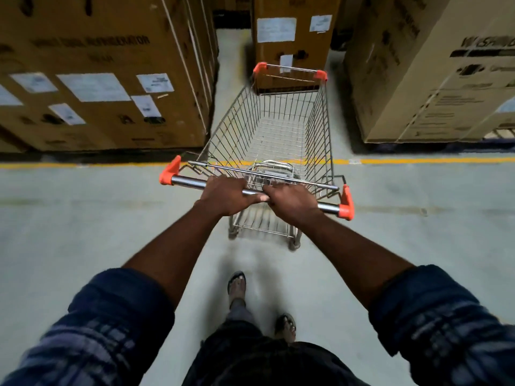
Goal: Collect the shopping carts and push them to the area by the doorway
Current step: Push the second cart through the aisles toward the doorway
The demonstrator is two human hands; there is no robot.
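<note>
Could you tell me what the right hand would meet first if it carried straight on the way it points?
The right hand, already on the handle, points forward over the cart; beyond it, probably the box, though depth is unclear.

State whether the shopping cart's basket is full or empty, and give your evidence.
Empty: the shopping cart shows only bare wire mesh, with the floor visible through it.
</note>
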